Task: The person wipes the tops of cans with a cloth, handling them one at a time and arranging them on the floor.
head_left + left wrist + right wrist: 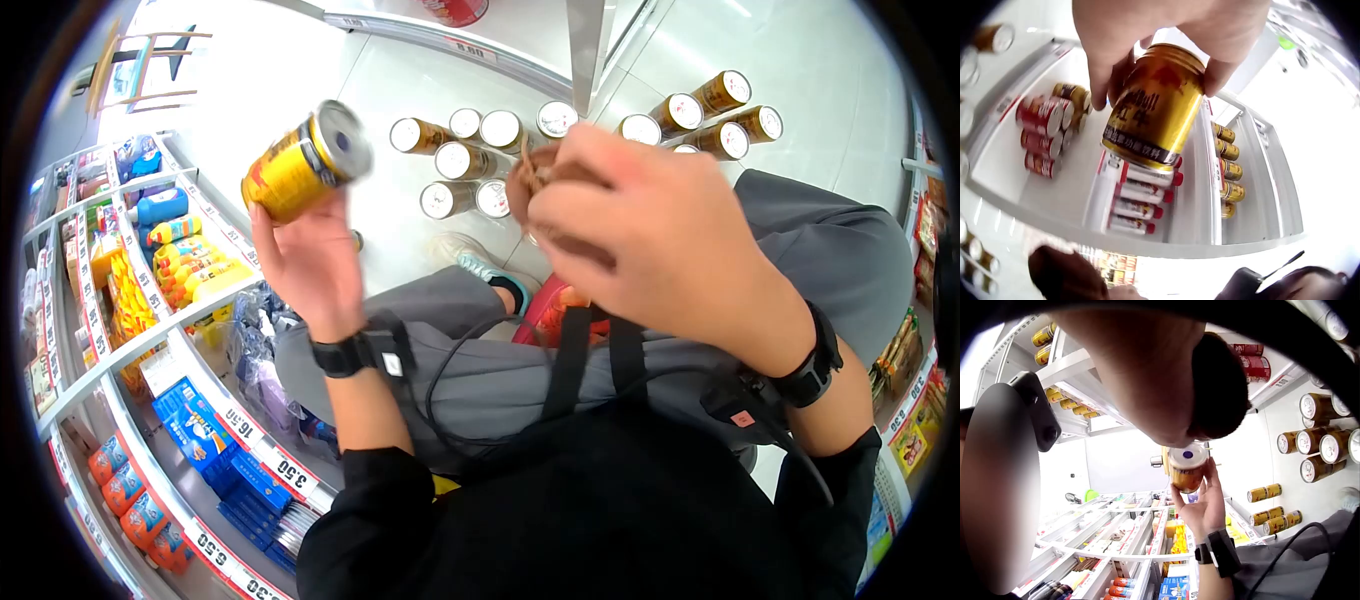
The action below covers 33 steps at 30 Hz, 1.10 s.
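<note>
My left hand (315,260) holds up a gold energy drink can (285,180) on the left, its silver end tilted towards the right. In the left wrist view, thumb and fingers grip the sides of this can (1154,112), which carries Red Bull lettering and a dark band. My right hand (650,225) is raised in front of my lap, its fingers curled round a crumpled brown cloth (520,195). The right wrist view has the cloth (1219,387) as a dark bundle close above the can (1187,475).
Several gold cans (458,160) stand on the tiled floor ahead, with another group (725,140) to the right. A white shelf (1035,206) holds red cans (1041,119), bottles (1135,209) and more gold cans (1229,169). Stocked shelves (110,365) run along my left.
</note>
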Each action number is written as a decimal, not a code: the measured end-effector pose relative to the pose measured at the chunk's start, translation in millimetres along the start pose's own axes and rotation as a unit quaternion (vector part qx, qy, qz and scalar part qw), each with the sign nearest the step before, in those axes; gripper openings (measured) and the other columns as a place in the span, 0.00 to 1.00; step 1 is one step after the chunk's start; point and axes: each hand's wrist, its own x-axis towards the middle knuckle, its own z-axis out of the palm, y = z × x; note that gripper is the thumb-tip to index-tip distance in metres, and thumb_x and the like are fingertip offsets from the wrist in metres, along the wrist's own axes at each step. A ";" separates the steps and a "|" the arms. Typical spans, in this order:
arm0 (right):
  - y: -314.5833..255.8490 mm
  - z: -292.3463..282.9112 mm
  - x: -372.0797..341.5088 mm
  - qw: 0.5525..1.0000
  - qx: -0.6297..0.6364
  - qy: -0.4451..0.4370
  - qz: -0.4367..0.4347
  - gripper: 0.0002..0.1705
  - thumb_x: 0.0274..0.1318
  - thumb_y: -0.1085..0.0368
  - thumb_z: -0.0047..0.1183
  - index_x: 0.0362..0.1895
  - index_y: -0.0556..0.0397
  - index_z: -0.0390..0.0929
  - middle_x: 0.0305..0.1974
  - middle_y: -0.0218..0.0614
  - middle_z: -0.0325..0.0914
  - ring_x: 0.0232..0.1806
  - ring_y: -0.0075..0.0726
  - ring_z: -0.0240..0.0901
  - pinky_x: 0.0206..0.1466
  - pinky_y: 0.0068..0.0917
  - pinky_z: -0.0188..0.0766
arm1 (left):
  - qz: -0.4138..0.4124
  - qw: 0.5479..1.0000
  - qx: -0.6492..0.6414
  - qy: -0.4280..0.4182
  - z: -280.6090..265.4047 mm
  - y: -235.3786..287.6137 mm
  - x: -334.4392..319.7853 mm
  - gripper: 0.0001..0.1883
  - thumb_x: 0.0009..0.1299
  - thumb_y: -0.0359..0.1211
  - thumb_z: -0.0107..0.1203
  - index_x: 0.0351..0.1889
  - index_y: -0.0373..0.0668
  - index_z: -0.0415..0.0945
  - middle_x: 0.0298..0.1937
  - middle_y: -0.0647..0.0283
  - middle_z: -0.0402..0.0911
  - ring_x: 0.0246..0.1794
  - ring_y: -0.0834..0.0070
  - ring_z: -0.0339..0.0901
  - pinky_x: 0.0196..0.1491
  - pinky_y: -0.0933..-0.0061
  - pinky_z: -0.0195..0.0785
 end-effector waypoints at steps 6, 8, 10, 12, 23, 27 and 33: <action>14.3 -0.6 3.1 0.986 0.113 0.117 0.022 0.08 0.50 0.72 0.62 0.37 0.56 0.82 0.34 0.35 0.74 0.34 0.28 0.72 0.37 0.22 0.66 | -0.304 0.934 -0.158 -0.104 22.3 -65.8 -30.8 0.44 0.67 0.70 0.42 0.66 0.44 0.62 0.57 0.56 0.72 0.48 0.60 0.76 0.49 0.50 0.72; 16.7 1.3 -0.7 0.982 0.133 0.127 0.039 0.07 0.53 0.72 0.60 0.37 0.58 0.82 0.35 0.34 0.74 0.37 0.28 0.71 0.41 0.22 0.66 | -0.275 0.950 0.055 -0.137 26.3 -76.0 -42.1 0.37 0.65 0.52 0.61 0.64 0.40 0.62 0.55 0.57 0.75 0.50 0.66 0.78 0.53 0.57 0.74; 15.3 3.8 -2.9 0.979 0.149 0.125 0.059 0.06 0.53 0.72 0.61 0.37 0.58 0.82 0.35 0.34 0.74 0.36 0.28 0.71 0.41 0.23 0.66 | -0.199 0.937 0.234 -0.165 31.3 -84.6 -47.5 0.38 0.58 0.37 0.71 0.63 0.38 0.62 0.53 0.58 0.76 0.52 0.71 0.78 0.54 0.66 0.74; 14.6 11.7 -7.5 0.975 0.174 0.106 0.086 0.07 0.53 0.71 0.62 0.37 0.57 0.82 0.34 0.33 0.73 0.36 0.28 0.71 0.40 0.23 0.66 | -0.104 0.928 0.320 -0.162 37.5 -92.8 -57.1 0.43 0.51 0.28 0.75 0.63 0.37 0.60 0.53 0.59 0.76 0.53 0.74 0.76 0.55 0.70 0.72; 9.0 36.5 -9.5 0.992 0.102 -0.001 0.070 0.06 0.51 0.63 0.60 0.29 0.51 0.79 0.31 0.32 0.75 0.31 0.44 0.76 0.33 0.34 0.73 | 0.136 0.765 0.564 -0.281 12.7 -92.5 -56.6 0.47 0.48 0.33 0.75 0.65 0.36 0.59 0.52 0.50 0.78 0.49 0.55 0.80 0.50 0.64 0.74; 7.2 33.6 -4.7 0.985 0.150 -0.067 0.043 0.06 0.50 0.65 0.59 0.25 0.51 0.77 0.31 0.31 0.75 0.31 0.43 0.76 0.33 0.34 0.73 | 0.142 0.747 0.597 -0.256 9.7 -94.3 -55.8 0.47 0.46 0.34 0.76 0.64 0.38 0.61 0.49 0.51 0.79 0.45 0.54 0.81 0.46 0.63 0.75; -3.4 8.9 9.0 0.972 0.088 -0.214 0.044 0.05 0.44 0.66 0.60 0.22 0.50 0.77 0.27 0.32 0.75 0.31 0.44 0.76 0.33 0.34 0.72 | 0.255 0.709 0.617 -0.227 11.1 -86.1 -50.8 0.41 0.48 0.35 0.76 0.59 0.40 0.66 0.49 0.56 0.80 0.43 0.61 0.81 0.45 0.67 0.75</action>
